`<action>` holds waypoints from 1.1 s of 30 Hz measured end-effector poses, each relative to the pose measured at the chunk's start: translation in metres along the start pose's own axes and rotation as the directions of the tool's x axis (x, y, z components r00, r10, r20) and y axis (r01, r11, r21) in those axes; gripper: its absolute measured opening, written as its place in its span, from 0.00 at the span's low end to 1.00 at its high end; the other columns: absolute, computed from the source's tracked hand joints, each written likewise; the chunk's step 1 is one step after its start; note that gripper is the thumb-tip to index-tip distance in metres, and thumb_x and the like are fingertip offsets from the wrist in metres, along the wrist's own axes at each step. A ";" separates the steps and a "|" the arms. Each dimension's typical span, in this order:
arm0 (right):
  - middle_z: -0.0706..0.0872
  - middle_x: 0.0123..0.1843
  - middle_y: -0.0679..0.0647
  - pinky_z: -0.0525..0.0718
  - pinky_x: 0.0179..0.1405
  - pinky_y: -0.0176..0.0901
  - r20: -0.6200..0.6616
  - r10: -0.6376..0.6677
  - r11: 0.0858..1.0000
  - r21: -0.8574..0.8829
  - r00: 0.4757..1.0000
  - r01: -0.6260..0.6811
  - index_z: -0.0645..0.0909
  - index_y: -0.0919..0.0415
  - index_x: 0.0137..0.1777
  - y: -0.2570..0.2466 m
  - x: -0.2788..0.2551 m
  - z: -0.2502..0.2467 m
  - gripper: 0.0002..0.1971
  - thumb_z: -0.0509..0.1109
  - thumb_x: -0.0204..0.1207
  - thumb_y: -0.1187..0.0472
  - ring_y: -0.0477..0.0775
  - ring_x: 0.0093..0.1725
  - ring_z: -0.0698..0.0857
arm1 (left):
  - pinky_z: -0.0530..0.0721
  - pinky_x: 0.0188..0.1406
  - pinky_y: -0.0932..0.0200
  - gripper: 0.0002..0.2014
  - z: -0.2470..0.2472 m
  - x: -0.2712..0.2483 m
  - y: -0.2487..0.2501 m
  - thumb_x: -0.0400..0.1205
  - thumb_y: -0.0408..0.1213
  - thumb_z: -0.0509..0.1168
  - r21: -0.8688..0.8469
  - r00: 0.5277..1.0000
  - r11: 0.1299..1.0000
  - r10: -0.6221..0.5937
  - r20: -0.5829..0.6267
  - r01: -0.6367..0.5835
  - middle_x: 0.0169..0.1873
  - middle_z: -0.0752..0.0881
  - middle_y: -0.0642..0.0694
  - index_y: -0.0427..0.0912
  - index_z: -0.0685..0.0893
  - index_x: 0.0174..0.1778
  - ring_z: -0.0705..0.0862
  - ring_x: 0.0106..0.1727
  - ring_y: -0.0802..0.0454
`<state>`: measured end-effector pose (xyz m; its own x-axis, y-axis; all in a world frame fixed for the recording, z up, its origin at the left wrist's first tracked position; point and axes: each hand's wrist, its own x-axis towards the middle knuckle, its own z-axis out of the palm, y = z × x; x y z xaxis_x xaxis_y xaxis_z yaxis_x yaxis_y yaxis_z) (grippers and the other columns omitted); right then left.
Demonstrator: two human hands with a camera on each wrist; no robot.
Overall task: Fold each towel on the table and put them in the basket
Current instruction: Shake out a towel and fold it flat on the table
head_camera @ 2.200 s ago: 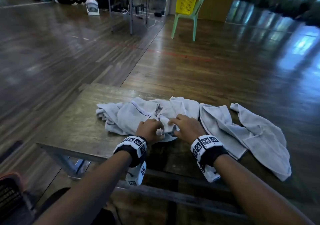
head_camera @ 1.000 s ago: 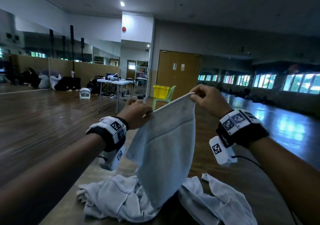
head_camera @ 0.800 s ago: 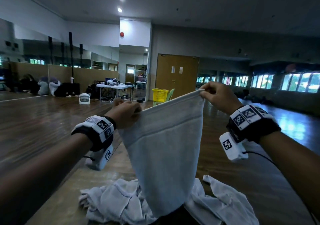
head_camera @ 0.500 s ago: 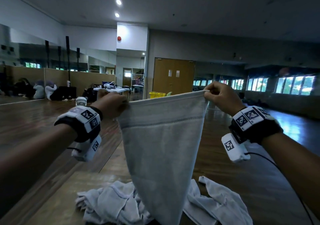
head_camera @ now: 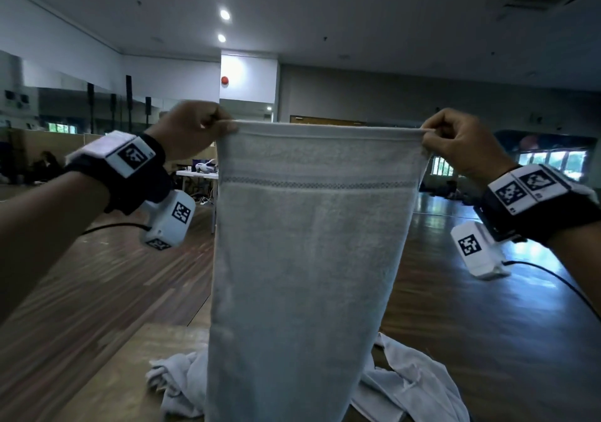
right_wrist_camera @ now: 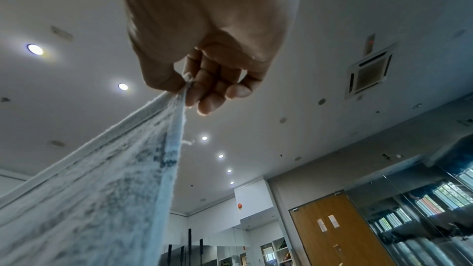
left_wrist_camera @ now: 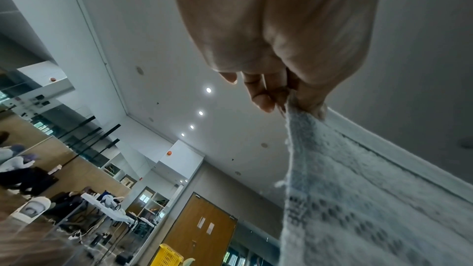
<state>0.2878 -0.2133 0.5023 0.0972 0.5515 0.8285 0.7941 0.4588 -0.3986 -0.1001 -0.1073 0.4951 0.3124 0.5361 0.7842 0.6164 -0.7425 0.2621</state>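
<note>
A pale grey towel (head_camera: 309, 259) hangs full length in front of me, its top edge pulled taut and level. My left hand (head_camera: 224, 125) pinches its top left corner, and my right hand (head_camera: 427, 134) pinches its top right corner. The left wrist view shows the thumb and fingers of the left hand (left_wrist_camera: 289, 100) closed on the towel (left_wrist_camera: 358, 199). The right wrist view shows the right hand (right_wrist_camera: 189, 86) pinching the hem of the towel (right_wrist_camera: 102, 199). Other crumpled towels (head_camera: 413, 386) lie on the wooden table (head_camera: 117, 376) below, partly hidden by the hanging one.
A yellow basket (left_wrist_camera: 167, 256) sits on a green chair far across the hall, before wooden doors (left_wrist_camera: 202, 228). A white folding table (head_camera: 198, 174) with gear stands at the left. Dark wooden floor surrounds my table.
I took a towel from the pile, raised it high and spread it; over the last second my hands have moved apart and up, pulling the top edge straight.
</note>
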 end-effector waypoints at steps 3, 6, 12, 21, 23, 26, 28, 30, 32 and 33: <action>0.82 0.34 0.53 0.77 0.28 0.25 0.014 -0.017 1.000 -0.024 1.000 0.018 0.81 0.53 0.44 -0.002 0.009 -0.002 0.07 0.68 0.73 0.67 0.40 0.30 0.79 | 0.83 0.46 0.45 0.11 -0.004 0.010 0.002 0.82 0.39 0.63 0.053 0.998 0.997 0.056 -0.031 -0.055 0.47 0.86 0.34 0.35 0.84 0.53 0.84 0.48 0.37; 0.84 0.40 0.60 0.78 0.30 0.26 0.055 -0.020 0.997 -0.070 0.998 0.024 0.83 0.55 0.48 0.005 0.013 0.007 0.08 0.68 0.73 0.68 0.51 0.38 0.80 | 0.82 0.47 0.46 0.11 0.003 0.019 -0.007 0.83 0.36 0.62 0.098 0.997 0.992 0.080 0.002 -0.079 0.49 0.85 0.35 0.34 0.83 0.55 0.83 0.49 0.40; 0.84 0.38 0.58 0.82 0.39 0.49 0.184 0.062 0.983 -0.182 0.981 -0.028 0.81 0.57 0.47 0.056 0.004 0.050 0.05 0.69 0.75 0.66 0.59 0.39 0.82 | 0.71 0.30 0.69 0.08 0.059 0.014 -0.052 0.82 0.32 0.62 0.201 0.987 0.978 0.031 0.161 -0.063 0.43 0.83 0.39 0.32 0.82 0.51 0.79 0.36 0.51; 0.87 0.47 0.64 0.82 0.44 0.48 0.223 0.155 0.953 -0.290 0.962 -0.086 0.82 0.65 0.51 0.121 -0.010 0.110 0.06 0.68 0.76 0.66 0.63 0.46 0.85 | 0.76 0.45 0.56 0.09 0.134 0.004 -0.091 0.80 0.30 0.65 0.199 0.992 0.980 0.002 0.126 -0.027 0.48 0.87 0.31 0.30 0.85 0.53 0.85 0.49 0.38; 0.86 0.46 0.61 0.79 0.38 0.38 0.187 0.152 0.953 -0.287 0.970 -0.094 0.82 0.66 0.52 0.128 -0.011 0.120 0.07 0.68 0.76 0.66 0.60 0.44 0.84 | 0.75 0.45 0.55 0.09 0.144 0.001 -0.094 0.80 0.29 0.64 0.200 0.997 0.980 -0.001 0.082 -0.015 0.48 0.87 0.31 0.30 0.85 0.53 0.85 0.48 0.37; 0.83 0.43 0.57 0.74 0.29 0.22 0.153 0.159 0.962 -0.247 0.975 -0.118 0.83 0.67 0.52 0.139 -0.020 0.135 0.07 0.68 0.75 0.67 0.53 0.41 0.80 | 0.77 0.46 0.53 0.09 0.159 -0.009 -0.104 0.78 0.26 0.64 0.195 1.000 0.981 -0.001 0.026 -0.004 0.47 0.88 0.30 0.30 0.86 0.51 0.85 0.49 0.35; 0.84 0.43 0.57 0.73 0.29 0.23 0.158 0.187 0.963 -0.225 0.969 -0.149 0.83 0.65 0.51 0.149 -0.034 0.146 0.07 0.68 0.75 0.68 0.51 0.38 0.80 | 0.79 0.45 0.51 0.10 0.172 -0.025 -0.114 0.76 0.26 0.63 0.182 1.000 0.983 -0.011 0.021 0.007 0.45 0.88 0.29 0.31 0.87 0.49 0.86 0.47 0.33; 0.84 0.42 0.56 0.72 0.30 0.24 0.198 0.218 0.960 -0.219 0.956 -0.174 0.83 0.65 0.50 0.160 -0.057 0.159 0.06 0.68 0.75 0.68 0.46 0.35 0.78 | 0.79 0.42 0.51 0.10 0.191 -0.051 -0.126 0.74 0.28 0.62 0.166 0.999 0.986 -0.022 0.037 0.016 0.41 0.88 0.29 0.31 0.86 0.46 0.87 0.42 0.33; 0.84 0.41 0.57 0.75 0.33 0.30 0.248 0.254 0.955 -0.219 0.935 -0.202 0.83 0.64 0.48 0.175 -0.088 0.172 0.05 0.68 0.74 0.68 0.49 0.35 0.79 | 0.79 0.41 0.50 0.10 0.211 -0.085 -0.136 0.74 0.30 0.62 0.152 0.994 0.988 -0.053 0.098 0.037 0.39 0.88 0.31 0.32 0.86 0.44 0.87 0.41 0.35; 0.85 0.40 0.58 0.77 0.35 0.37 0.275 0.277 0.950 -0.219 0.921 -0.221 0.83 0.62 0.46 0.184 -0.108 0.179 0.04 0.69 0.73 0.68 0.51 0.37 0.80 | 0.80 0.42 0.50 0.09 0.223 -0.106 -0.143 0.74 0.31 0.62 0.137 0.986 0.989 -0.080 0.149 0.059 0.38 0.88 0.33 0.34 0.86 0.44 0.87 0.41 0.37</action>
<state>0.3162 -0.0633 0.2689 0.1447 0.8266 0.5438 0.8647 0.1615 -0.4756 -0.0605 0.0317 0.2495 0.3666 0.6477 0.6679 0.7268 -0.6476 0.2290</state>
